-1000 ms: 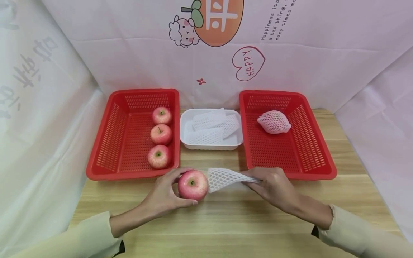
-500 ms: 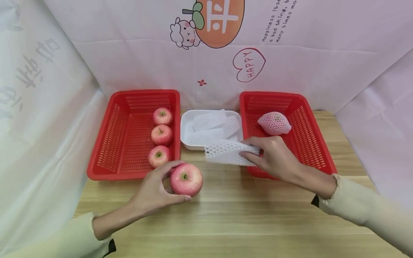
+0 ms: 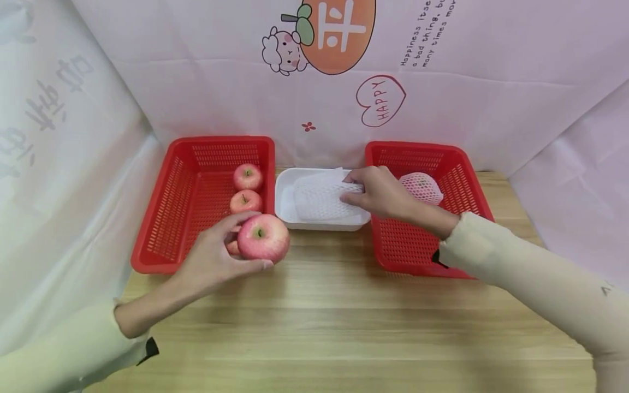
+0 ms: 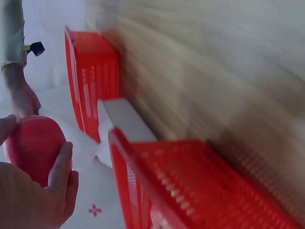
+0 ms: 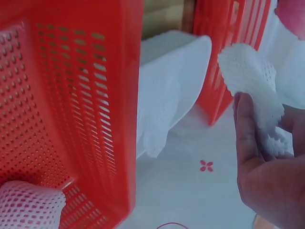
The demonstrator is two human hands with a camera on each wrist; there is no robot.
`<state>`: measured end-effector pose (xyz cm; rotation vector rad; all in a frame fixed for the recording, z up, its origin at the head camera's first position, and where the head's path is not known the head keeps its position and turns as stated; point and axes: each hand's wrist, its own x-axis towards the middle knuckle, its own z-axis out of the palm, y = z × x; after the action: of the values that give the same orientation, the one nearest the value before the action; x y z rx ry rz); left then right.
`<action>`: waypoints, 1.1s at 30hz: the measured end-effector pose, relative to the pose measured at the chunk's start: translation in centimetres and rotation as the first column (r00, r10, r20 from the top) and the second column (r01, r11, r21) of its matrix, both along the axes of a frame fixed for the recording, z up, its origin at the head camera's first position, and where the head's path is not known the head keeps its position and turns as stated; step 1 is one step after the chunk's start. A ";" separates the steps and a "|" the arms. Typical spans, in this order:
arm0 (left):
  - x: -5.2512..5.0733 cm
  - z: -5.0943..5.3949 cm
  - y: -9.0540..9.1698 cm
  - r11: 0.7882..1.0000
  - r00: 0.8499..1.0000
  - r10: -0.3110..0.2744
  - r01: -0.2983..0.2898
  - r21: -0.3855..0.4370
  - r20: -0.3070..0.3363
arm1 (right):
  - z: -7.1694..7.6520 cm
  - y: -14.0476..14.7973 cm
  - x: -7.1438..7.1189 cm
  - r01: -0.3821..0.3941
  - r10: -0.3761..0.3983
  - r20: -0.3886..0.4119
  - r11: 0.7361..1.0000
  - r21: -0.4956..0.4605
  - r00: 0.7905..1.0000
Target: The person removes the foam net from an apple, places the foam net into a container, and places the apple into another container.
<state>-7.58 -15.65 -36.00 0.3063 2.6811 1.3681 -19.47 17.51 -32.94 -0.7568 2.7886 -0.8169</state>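
My left hand (image 3: pixel 208 259) grips a red apple (image 3: pixel 263 238) in the air over the front right corner of the left red basket (image 3: pixel 203 191). In the left wrist view, the thumb and fingers curve round that apple (image 4: pixel 35 145). Above the white tray (image 3: pixel 286 204), my right hand (image 3: pixel 380 191) pinches a white foam fruit net (image 5: pixel 252 78) by one end; it looks flat and unfilled. More nets lie in the tray, largely hidden under the held one. Two apples (image 3: pixel 247 188) show in the left basket; the held apple and left hand mostly cover another.
On the right stands another red basket (image 3: pixel 405 240) with one net-wrapped apple (image 3: pixel 421 187), partly behind the right forearm. The tray sits between the baskets. Wooden tabletop (image 3: pixel 334 316) extends in front, and white printed cloth (image 3: pixel 221 98) hangs behind and at the sides.
The net has come away from beside the held apple and moved up over the tray with my right hand. My left hand has carried the apple left and up towards the left basket.
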 end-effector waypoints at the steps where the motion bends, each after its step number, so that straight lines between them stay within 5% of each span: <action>1: -0.4 0.4 -0.3 1.000 1.000 0.017 -0.016 -0.023 0.011 | 0.0 -0.2 -0.6 0.004 -0.005 0.020 1.000 0.012 1.000; 7: -3.3 2.6 -2.6 0.995 0.995 0.080 -0.075 -0.071 0.065 | -0.5 -1.2 -3.3 0.015 -0.022 0.071 0.996 0.090 0.997; 13: -6.6 3.7 -4.8 0.981 0.989 0.150 -0.150 -0.123 -0.010 | -1.1 -2.8 -5.2 0.007 -0.021 0.123 0.993 0.119 0.992; 17: -8.9 3.3 -6.2 0.974 0.982 0.190 -0.190 -0.125 -0.009 | -1.9 -3.8 -6.1 0.033 -0.055 0.176 0.992 0.124 0.983; 23: -12.2 2.0 -8.2 0.976 0.967 0.213 -0.204 -0.075 0.142 | -3.4 -4.8 -6.9 0.077 -0.107 0.249 0.989 0.127 0.963; 29: -14.7 0.8 -9.4 0.973 0.948 0.231 -0.221 -0.071 0.217 | -3.8 -5.4 -7.2 0.090 -0.129 0.262 0.984 0.156 0.956; 33: -15.8 0.3 -9.5 0.968 0.940 0.235 -0.202 -0.149 0.249 | -3.7 -5.5 -7.1 0.100 -0.146 0.270 0.979 0.179 0.952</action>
<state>-23.34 -25.15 -35.74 -0.1822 2.6147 1.1898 -26.57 12.05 -36.66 -0.4052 2.6222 -0.6463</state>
